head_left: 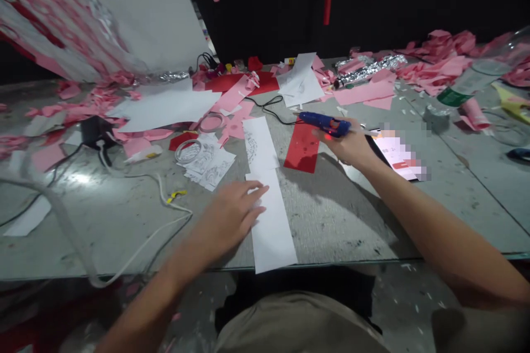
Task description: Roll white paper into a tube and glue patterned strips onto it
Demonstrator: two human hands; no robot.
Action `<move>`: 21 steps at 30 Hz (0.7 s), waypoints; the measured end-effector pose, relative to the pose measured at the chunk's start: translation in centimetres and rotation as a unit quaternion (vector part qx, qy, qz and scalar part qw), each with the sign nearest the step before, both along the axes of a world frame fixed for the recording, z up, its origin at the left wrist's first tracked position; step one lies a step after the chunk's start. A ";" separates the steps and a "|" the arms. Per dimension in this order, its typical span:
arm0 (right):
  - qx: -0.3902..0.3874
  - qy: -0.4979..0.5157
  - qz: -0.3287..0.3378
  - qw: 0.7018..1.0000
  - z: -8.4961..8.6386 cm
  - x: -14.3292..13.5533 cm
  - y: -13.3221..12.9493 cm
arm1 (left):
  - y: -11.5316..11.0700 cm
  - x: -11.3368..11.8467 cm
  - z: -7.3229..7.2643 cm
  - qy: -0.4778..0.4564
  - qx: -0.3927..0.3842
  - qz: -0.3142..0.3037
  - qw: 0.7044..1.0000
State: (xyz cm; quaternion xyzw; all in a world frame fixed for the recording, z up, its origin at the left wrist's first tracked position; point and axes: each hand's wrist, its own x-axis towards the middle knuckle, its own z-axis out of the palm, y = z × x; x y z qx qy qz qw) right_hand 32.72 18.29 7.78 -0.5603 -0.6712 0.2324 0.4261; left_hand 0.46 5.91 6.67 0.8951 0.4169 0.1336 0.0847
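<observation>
White paper strip [275, 231], shown in the head view, is laid lengthwise on a grey table [331, 237], with its near end at the table's front edge. The strip's far end is met by a white sheet [267, 146], marked along its left side with a dark pattern; whether the two are overlapped cannot be told. Over the strip's left edge, the left hand [234, 209] is extended, its fingers loosely parted and slightly bent, with nothing grasped; whether the strip is pressed by the fingertips cannot be told. Beyond the strip and to its right, a blue glue gun [321, 123], lit by a small red light, is gripped in the right hand [343, 139], the fingers being closed around it and the nozzle directed leftward. Right of the strip's far end, a red card [300, 153] is laid flat; farther right of the strip, a lit phone [395, 154] is placed, partly pixelated. Left of the strip's far end, patterned paper cutouts [215, 165] are piled beneath a tape roll [179, 155]. Well beyond the strip, pink paper scraps [439, 69] are scattered.
</observation>
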 end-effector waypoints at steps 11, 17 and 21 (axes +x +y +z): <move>-0.028 -0.065 0.102 0.992 -0.4 -1.8 -3.8 | 6.6 -0.1 -2.5 0.032 -0.083 0.066 0.994; -0.056 -0.071 0.127 0.988 -2.3 -1.7 -5.7 | 5.7 -0.2 -3.1 -0.078 -0.046 0.068 0.994; -0.065 -0.072 0.142 0.985 -2.6 -1.6 -6.2 | 4.9 -0.2 -3.6 -0.081 0.060 0.035 0.994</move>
